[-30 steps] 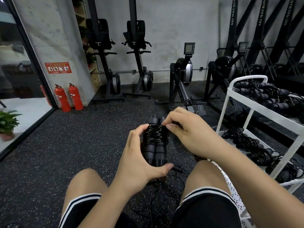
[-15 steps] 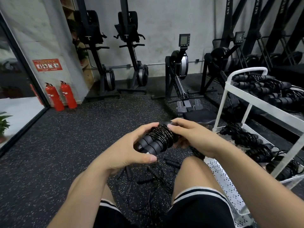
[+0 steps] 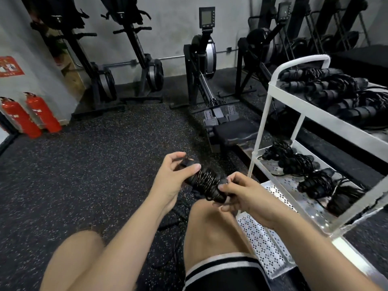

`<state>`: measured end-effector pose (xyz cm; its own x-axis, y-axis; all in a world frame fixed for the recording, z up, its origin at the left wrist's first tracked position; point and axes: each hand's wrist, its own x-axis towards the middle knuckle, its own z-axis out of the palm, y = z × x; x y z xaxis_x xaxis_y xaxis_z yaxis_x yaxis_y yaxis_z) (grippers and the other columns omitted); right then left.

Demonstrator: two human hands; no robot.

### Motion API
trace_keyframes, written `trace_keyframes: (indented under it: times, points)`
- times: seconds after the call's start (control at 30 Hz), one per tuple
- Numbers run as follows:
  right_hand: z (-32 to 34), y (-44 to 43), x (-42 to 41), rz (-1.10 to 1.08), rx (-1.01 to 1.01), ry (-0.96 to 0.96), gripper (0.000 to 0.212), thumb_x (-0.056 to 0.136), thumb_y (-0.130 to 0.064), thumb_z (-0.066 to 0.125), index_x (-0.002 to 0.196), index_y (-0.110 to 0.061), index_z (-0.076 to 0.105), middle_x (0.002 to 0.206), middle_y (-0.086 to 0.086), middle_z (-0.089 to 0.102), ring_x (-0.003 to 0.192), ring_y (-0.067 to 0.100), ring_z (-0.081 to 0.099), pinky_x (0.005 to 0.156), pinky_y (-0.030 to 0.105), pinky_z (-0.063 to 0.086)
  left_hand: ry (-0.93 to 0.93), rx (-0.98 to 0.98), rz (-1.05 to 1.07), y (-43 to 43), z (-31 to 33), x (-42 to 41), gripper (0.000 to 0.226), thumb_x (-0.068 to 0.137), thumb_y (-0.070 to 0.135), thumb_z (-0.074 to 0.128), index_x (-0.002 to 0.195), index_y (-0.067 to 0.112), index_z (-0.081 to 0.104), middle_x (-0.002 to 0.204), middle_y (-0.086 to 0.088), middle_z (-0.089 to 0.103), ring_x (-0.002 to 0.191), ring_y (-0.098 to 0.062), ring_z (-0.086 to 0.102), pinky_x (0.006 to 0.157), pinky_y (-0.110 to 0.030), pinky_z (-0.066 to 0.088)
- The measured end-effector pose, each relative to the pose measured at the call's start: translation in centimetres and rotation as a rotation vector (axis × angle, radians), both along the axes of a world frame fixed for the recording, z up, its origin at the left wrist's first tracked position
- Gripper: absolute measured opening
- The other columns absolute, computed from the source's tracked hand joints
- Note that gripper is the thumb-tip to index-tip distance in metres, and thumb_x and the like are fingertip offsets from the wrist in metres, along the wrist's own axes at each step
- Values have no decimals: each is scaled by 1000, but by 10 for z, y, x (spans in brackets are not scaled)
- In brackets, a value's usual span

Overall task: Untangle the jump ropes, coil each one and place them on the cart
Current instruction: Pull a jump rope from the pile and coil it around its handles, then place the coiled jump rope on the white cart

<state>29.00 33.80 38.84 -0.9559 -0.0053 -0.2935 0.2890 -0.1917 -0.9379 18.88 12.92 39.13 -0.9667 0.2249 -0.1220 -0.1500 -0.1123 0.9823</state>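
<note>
Floor (image 3: 105,164): matt black, grainy, rubber-like mat flecked with pale specks. Cart (image 3: 264,114): white-painted metal, smooth with a light sheen; its shelves (image 3: 260,234) are perforated sheet. Held rope (image 3: 206,181): thin black cord, glossy where the coils catch light, wound round matt black handles. Stored ropes (image 3: 327,95): the same cord and matt handles. Wall (image 3: 174,28): grey, rough, mottled. Extinguishers (image 3: 42,114): smooth glossy red. Rower (image 3: 206,51): matt black frame, smooth grey housing. Shorts (image 3: 222,276): black cloth, white bands.

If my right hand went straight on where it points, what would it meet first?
The coiled jump rope that the right hand grips; past it, likely the left hand.
</note>
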Motion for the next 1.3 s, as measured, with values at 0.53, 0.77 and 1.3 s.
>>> trace_keyframes:
  times: [0.53, 0.77, 1.3]
  points:
    - [-117, 63, -10, -231, -40, -172, 60, 89, -3, 85, 139, -15, 54, 115, 22, 79, 110, 47, 75, 92, 53, 63, 1, -510, -571, 168, -94, -58, 42, 97, 36, 79, 136, 28, 64, 124, 0, 73, 110, -23, 71, 97, -37, 59]
    - [-172, 93, -24, -558, -143, -275, 32, 96, 2, 74, 127, -3, 67, 110, 21, 81, 96, 37, 80, 82, 40, 65, 30, -662, -708, 164, -119, -89, 27, 105, 34, 69, 129, 22, 74, 118, 4, 77, 109, -19, 71, 93, -33, 57]
    - [-271, 166, -111, -921, 149, -513, 21, 94, -11, 85, 100, -3, 66, 118, 23, 75, 94, 35, 77, 93, 47, 65, -282, -602, -363, 57, -214, -161, 12, 108, 24, 64, 113, 21, 75, 101, 5, 83, 95, -17, 76, 73, -32, 51]
